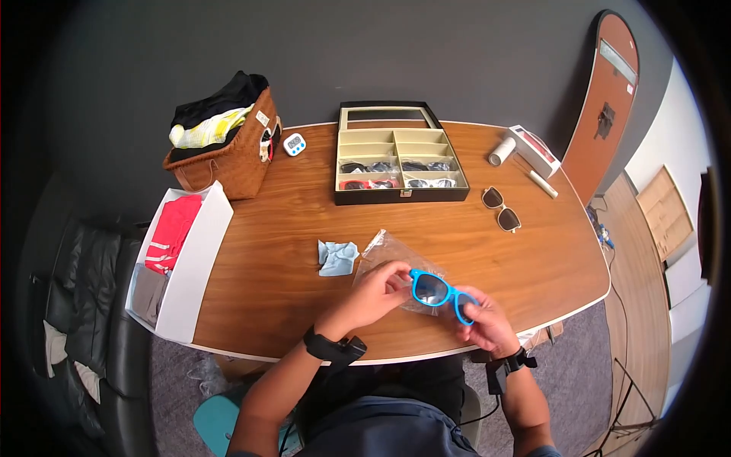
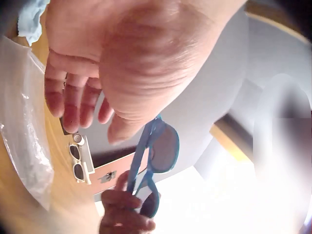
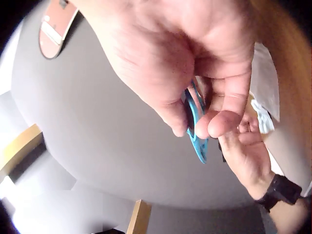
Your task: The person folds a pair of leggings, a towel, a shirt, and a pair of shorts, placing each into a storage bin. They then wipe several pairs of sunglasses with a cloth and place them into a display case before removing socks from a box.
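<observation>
Blue-framed sunglasses point(image 1: 431, 290) with dark lenses are held above the near part of the table. My right hand point(image 1: 489, 326) grips them by one lens end, thumb on one face and fingers on the other, as the right wrist view shows. My left hand point(image 1: 373, 295) is beside the other end of the frame, its fingers loosely bent and apart from the thumb. In the left wrist view, nothing shows between that thumb and the fingers. Under the hands lies a clear plastic bag point(image 1: 388, 250). A crumpled light-blue cloth point(image 1: 338, 259) lies left of the bag.
A display case point(image 1: 403, 193) with several sunglasses in its front compartments stands open at the back. White-framed sunglasses point(image 1: 509, 219), a white box point(image 1: 537, 155) and a white cylinder point(image 1: 502, 151) are on the right. A basket of clothes point(image 1: 242, 161), a timer point(image 1: 295, 145) and a white bin point(image 1: 199, 263) stand left.
</observation>
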Available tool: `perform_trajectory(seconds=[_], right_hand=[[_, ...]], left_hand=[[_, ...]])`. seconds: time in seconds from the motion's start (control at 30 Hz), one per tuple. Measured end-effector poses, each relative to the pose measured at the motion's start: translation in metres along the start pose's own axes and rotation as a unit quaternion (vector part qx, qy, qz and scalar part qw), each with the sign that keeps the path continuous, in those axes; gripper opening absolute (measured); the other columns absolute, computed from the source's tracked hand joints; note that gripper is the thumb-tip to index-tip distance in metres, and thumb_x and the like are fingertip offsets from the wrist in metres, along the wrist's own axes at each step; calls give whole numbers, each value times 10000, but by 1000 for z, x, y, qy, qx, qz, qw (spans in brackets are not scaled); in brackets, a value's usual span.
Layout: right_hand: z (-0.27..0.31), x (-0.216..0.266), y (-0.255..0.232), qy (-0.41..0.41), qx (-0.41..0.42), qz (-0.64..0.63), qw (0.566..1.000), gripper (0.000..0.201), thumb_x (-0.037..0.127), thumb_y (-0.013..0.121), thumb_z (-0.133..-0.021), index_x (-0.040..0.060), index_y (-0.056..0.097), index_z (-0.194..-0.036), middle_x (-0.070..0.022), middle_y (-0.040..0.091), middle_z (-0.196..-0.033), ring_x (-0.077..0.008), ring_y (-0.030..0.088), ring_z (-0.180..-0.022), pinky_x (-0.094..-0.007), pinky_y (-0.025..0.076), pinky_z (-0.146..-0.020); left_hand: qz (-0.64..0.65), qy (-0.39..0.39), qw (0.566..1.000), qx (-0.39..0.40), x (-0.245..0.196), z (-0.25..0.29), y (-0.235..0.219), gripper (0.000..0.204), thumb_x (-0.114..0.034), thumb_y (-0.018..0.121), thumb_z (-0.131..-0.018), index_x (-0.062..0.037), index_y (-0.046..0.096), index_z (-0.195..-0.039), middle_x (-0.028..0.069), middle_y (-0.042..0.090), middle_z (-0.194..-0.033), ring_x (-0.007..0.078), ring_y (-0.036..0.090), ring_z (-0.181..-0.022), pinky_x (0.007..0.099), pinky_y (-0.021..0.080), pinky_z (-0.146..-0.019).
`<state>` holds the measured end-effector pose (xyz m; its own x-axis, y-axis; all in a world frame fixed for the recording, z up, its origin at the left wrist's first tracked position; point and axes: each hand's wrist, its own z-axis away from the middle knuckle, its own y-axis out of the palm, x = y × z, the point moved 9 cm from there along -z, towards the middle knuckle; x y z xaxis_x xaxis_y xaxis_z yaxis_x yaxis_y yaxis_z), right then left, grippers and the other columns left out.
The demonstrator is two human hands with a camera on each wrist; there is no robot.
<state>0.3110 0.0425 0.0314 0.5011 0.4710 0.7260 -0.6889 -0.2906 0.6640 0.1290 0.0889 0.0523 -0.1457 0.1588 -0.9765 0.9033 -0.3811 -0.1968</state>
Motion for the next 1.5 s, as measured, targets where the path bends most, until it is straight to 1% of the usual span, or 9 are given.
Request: perform_trajectory(seconds=[0.03, 0.1, 0.13, 0.27, 0.6, 0.87, 1.1, 1.3, 1.5], right_hand=[[4, 4, -10, -2, -3, 0, 1000, 400, 187, 651, -935, 19, 527, -1276, -78, 632, -901, -133, 609, -651, -284, 516, -559], [11, 19, -41, -57, -81, 85, 991, 332, 151, 623, -950, 12, 551, -1243, -53, 628, -846, -132, 613, -619, -286, 522, -541], [16, 23, -50, -62, -104, 105, 987, 288, 139, 586, -972, 17, 547, -1230, -42, 620, -841, -133, 618, -624, -292, 527, -545], [30, 28, -72, -61, -164, 160, 971, 253, 165, 538, -1001, 23, 534, -1210, -38, 606, -833, -140, 619, -636, -286, 530, -562], [45, 17, -88, -25, -174, 219, 960, 323, 219, 592, -979, 30, 520, -1230, -18, 597, -839, -104, 610, -673, -255, 535, -597], [39, 8, -74, 39, -156, 290, 943, 319, 225, 621, -964, 18, 571, -1202, -7, 620, -864, -79, 599, -675, -234, 525, -598], [28, 18, -56, 4, -160, 247, 956, 306, 217, 627, -959, -3, 577, -1165, -10, 616, -821, -79, 591, -652, -233, 514, -583], [6, 19, -21, -19, -141, 374, 916, 313, 242, 588, -982, 7, 554, -1185, -19, 622, -826, -71, 575, -616, -216, 489, -557], [-3, 35, 21, -47, -86, 342, 935, 391, 249, 550, -1002, 26, 454, -1309, -48, 596, -828, -93, 584, -644, -231, 495, -574]], left_hand=[[1, 1, 1000, 3, 1, -4, 7, 315, -77, 665, -898, -11, 562, -1188, 64, 661, -969, 133, 628, -854, 283, 514, -750], [-197, -16, 979, 54, 12, -13, 31, 194, -142, 674, -888, -5, 620, -1016, 120, 667, -898, 177, 640, -787, 302, 504, -693], [-214, 18, 975, 48, 7, -16, 41, 237, -238, 666, -881, -5, 624, -872, 167, 659, -860, 275, 645, -758, 363, 500, -671], [-360, 36, 931, 38, 9, -24, 69, 342, -346, 642, -846, -5, 631, -874, 189, 668, -853, 391, 644, -767, 472, 502, -708], [-405, -24, 911, 69, 29, -25, 69, 188, -203, 589, -801, -26, 643, -767, 194, 671, -812, 389, 650, -782, 474, 514, -712], [-352, -1, 935, 51, 19, -19, 60, 175, -180, 577, -840, -31, 603, -751, 180, 647, -780, 381, 627, -766, 472, 483, -671], [-318, 43, 945, 68, -7, -11, 62, 169, -166, 570, -858, -23, 598, -773, 166, 634, -807, 365, 620, -783, 451, 481, -665], [-266, 74, 958, 82, -26, -7, 68, 142, -144, 589, -857, -22, 586, -785, 147, 611, -797, 345, 602, -758, 420, 470, -651], [-156, 63, 983, 68, -51, -4, 35, 106, -111, 619, -875, -12, 603, -843, 87, 597, -724, 194, 577, -644, 325, 453, -597]])
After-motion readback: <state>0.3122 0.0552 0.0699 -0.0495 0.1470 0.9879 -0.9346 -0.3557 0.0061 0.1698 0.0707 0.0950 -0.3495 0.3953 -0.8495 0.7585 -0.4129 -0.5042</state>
